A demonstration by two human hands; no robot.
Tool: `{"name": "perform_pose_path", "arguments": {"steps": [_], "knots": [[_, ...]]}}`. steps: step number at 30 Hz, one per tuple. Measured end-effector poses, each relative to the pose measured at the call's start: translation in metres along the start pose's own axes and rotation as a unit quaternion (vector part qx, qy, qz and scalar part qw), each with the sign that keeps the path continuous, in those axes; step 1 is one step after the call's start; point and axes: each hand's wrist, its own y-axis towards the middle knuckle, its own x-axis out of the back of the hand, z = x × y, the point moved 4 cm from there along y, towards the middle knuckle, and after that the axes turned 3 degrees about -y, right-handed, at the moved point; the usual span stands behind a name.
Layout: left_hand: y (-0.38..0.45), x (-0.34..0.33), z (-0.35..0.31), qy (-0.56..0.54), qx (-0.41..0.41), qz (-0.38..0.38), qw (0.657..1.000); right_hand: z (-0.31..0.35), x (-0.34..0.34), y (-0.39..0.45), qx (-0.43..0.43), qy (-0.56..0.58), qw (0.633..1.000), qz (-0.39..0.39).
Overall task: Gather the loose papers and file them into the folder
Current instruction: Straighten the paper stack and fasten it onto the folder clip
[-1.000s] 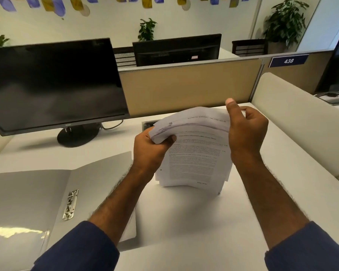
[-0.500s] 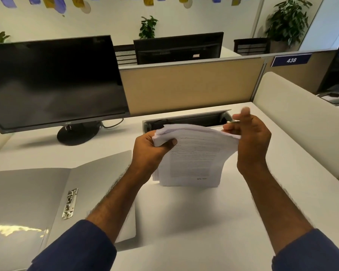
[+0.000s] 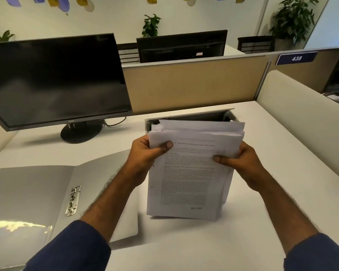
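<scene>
The gray folder (image 3: pixel 47 194) lay open on the desk (image 3: pixel 184 251), left of the papers (image 3: pixel 188 173). A moment before, the stack bent over; now it stood straighter, bottom edge down. Left hand (image 3: pixel 145 155) and right hand (image 3: pixel 241 161) squeezed its sides, probably squaring it for filing.

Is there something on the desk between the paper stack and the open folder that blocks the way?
Nothing visible. The paper stack is held upright in both hands; only the left forearm crosses the open folder.
</scene>
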Motion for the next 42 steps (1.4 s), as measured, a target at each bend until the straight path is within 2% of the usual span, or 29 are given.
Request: {"name": "perform_pose_path", "arguments": {"steps": [3, 8, 13, 19, 21, 25, 30, 35, 39, 42], "knots": [[-0.007, -0.002, 0.017, 0.004, 0.011, 0.024, 1.0, -0.007, -0.01, -0.004, -0.03, 0.011, 0.999, 0.017], [-0.013, -0.007, 0.022, 0.03, -0.008, -0.034, 0.999, -0.003, -0.023, -0.009, -0.025, 0.017, 0.999, -0.014], [-0.013, -0.02, -0.009, 0.024, -0.101, -0.067, 0.992, 0.033, -0.025, -0.01, 0.066, -0.013, 0.99, -0.127], [-0.022, -0.034, -0.016, 0.038, -0.158, -0.133, 0.978, 0.048, -0.044, -0.023, 0.155, -0.029, 0.963, -0.218], [-0.023, -0.032, -0.002, 0.062, -0.126, -0.134, 0.981, 0.031, -0.049, -0.025, 0.134, -0.049, 0.964, -0.225], [-0.028, -0.028, 0.038, 0.121, -0.001, -0.122, 0.985, -0.022, -0.055, -0.027, 0.032, -0.07, 0.977, -0.2], [-0.032, -0.024, 0.05, 0.126, -0.006, -0.12, 0.985, -0.04, -0.047, -0.034, 0.022, -0.067, 0.974, -0.213], [-0.034, -0.015, 0.05, 0.137, -0.048, -0.137, 0.98, -0.051, -0.038, -0.037, -0.028, -0.024, 0.985, -0.167], [-0.032, 0.004, 0.05, 0.034, -0.027, -0.218, 0.975, -0.072, -0.022, -0.047, -0.099, -0.004, 0.976, -0.194], [-0.03, 0.015, 0.048, -0.067, -0.007, -0.232, 0.97, -0.09, -0.025, -0.055, -0.197, 0.134, 0.952, -0.192]]}}
